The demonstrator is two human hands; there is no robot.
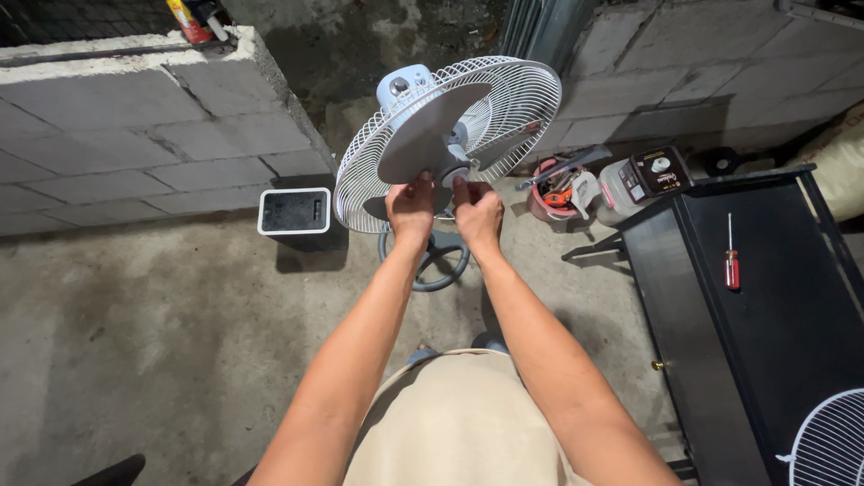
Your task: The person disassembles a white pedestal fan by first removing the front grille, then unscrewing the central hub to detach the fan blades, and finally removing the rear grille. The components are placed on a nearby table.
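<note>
Head view: my left hand (pixel 411 205) and right hand (pixel 478 214), fingers curled, pinch the hub of the grey fan blade (pixel 432 133). Fan (pixel 450 135) tilted back, face toward me and up; rear guard (pixel 526 99) behind

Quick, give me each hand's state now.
Left hand: closed on the fan blade.
Right hand: fingers curled at the fan hub; grip unclear.

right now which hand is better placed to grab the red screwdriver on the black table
Right. The red screwdriver lies on the black table on the person's right side, nearer the right hand. The left hand would have to cross over it; both are at the fan hub.
</note>
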